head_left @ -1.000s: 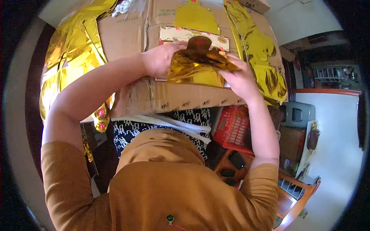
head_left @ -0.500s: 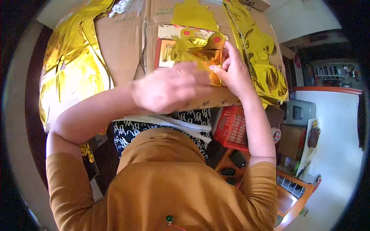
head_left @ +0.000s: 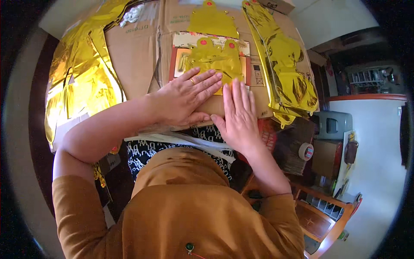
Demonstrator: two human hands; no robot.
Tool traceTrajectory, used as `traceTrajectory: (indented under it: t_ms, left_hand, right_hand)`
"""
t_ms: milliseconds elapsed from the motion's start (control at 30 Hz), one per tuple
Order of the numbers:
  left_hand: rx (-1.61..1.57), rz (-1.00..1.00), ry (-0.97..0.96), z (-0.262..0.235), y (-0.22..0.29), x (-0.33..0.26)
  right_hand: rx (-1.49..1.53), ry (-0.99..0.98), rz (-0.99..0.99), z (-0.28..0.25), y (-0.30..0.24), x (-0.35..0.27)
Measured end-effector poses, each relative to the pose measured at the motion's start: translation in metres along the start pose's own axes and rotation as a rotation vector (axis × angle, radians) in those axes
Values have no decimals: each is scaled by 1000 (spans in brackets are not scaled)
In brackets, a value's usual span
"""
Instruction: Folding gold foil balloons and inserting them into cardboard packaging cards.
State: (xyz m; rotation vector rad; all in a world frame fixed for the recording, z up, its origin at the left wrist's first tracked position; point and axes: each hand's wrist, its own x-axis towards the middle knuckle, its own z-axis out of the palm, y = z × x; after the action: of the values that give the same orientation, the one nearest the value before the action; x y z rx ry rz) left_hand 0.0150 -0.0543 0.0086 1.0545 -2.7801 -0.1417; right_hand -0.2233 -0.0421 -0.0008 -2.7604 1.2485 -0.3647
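Observation:
My left hand (head_left: 183,96) lies flat with its fingers stretched out, its fingertips over the lower edge of a flat gold foil balloon (head_left: 214,58). Beside it, my right hand (head_left: 238,120) is spread flat as well, fingers pointing away from me and tips near the same edge. Neither hand grips anything. The two thumbs nearly meet. Under the foil is a printed card (head_left: 178,57) with a red border, partly covered. Farther back another flat gold foil balloon (head_left: 212,22) lies on the cardboard surface (head_left: 131,56).
Gold foil sheets (head_left: 86,69) cover the left side, and a stack of gold foil balloons (head_left: 286,64) lies right. A white bundle (head_left: 132,15) sits at the back. White strips (head_left: 183,140) cross my lap. Right of the surface are a tape roll (head_left: 305,151) and wooden chair (head_left: 317,220).
My right hand has let go of the foil balloon's right edge and come down toward me. The lifted, folded balloon now lies flat. My left hand, blurred before, rests still and flat.

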Motion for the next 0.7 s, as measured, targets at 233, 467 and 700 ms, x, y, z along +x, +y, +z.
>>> traceTrajectory:
  t_ms: [233,467,700]
  left_hand:
    - [86,-118,-12,-10,-8,-21]
    - [152,-229,37,-17,12,-18]
    - [20,-101,169,11,26,10]
  right_hand:
    - [-37,-77,56,-5,3,-1]
    - [-58,-75,54,-9,2,-1]
    - [521,-113,132,-43,43,25]
